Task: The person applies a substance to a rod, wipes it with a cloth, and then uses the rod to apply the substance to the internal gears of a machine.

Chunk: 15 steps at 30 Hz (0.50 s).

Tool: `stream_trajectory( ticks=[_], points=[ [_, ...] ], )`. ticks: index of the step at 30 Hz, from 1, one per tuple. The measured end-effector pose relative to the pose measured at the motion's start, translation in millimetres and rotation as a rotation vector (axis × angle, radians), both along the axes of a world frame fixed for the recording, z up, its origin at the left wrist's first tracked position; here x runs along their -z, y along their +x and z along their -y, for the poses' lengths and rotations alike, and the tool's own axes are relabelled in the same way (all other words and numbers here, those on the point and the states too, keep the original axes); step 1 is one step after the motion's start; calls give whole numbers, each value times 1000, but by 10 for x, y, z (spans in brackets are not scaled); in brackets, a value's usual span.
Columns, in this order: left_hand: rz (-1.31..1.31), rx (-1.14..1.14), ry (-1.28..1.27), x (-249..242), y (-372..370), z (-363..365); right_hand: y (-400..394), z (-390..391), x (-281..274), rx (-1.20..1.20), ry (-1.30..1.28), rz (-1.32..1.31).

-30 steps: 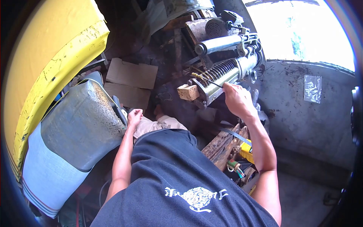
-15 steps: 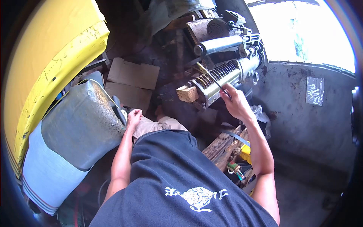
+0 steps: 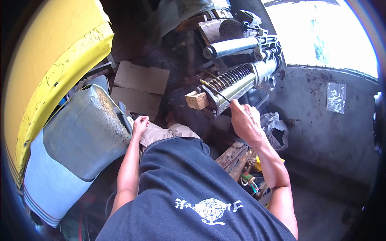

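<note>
My right hand [image 3: 246, 122] grips a thin brush [image 3: 220, 94] by its dark handle. Its yellowish tip lies at the near end of a coil spring [image 3: 233, 76], which runs along a gold-coloured metal cylinder [image 3: 237, 93]. A wooden block [image 3: 197, 100] sits at the cylinder's near end. Beyond the spring, a bare metal tube [image 3: 233, 47] lies roughly parallel to it. My left hand [image 3: 140, 125] rests by my thigh with its fingers curled in, and nothing shows in it.
A worn grey seat [image 3: 80, 132] and a large yellow panel [image 3: 60, 68] stand on the left. Cardboard [image 3: 138, 86] lies on the floor ahead. To the right are a wooden beam [image 3: 235, 158], a plastic bag [image 3: 275, 130] and a wall with a clear packet [image 3: 336, 97].
My right hand has moved left and down with the brush, whose tip has shifted toward the near end of the spring. My left hand stays about where it was.
</note>
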<state>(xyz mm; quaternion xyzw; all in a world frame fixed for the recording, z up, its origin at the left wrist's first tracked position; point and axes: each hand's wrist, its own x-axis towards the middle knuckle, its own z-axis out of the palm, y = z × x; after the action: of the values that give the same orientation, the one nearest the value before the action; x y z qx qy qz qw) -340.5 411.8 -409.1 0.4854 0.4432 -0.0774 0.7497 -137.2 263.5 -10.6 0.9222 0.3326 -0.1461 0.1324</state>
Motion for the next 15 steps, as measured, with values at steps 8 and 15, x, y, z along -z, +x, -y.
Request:
stream_trajectory(
  ticks=[8, 15],
  points=[
    [-5, 16, 16, 20, -19, 7, 42, -77, 132, 61, 69, -30],
    [11, 20, 17, 14, -35, 4, 68, -133, 109, 118, 110, -45]
  ],
)
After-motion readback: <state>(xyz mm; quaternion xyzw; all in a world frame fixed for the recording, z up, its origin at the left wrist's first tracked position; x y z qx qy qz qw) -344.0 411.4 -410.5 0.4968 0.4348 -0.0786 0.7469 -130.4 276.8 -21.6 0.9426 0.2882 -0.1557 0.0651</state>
